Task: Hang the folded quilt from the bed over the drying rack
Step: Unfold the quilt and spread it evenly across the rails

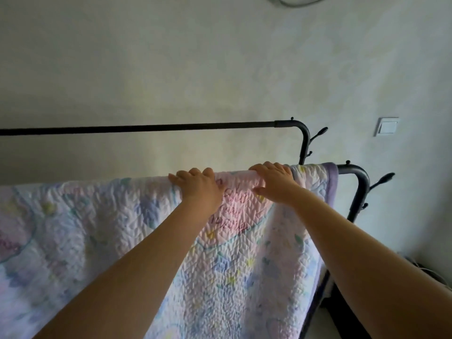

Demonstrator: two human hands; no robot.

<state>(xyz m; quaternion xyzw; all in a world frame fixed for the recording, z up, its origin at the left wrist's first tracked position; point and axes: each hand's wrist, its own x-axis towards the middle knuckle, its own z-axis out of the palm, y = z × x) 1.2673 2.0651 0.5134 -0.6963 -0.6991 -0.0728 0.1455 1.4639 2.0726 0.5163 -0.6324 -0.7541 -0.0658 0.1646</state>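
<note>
quilt (137, 223) draped over drying rack (359, 182) front bar | left hand (199, 189), right hand (275, 184): each grip curled over quilt's top fold

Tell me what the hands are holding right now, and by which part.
Both the left hand and the right hand rest on the quilt at its top fold, where it drapes over the front rail; whether the fingers actually grip it cannot be told.
</note>
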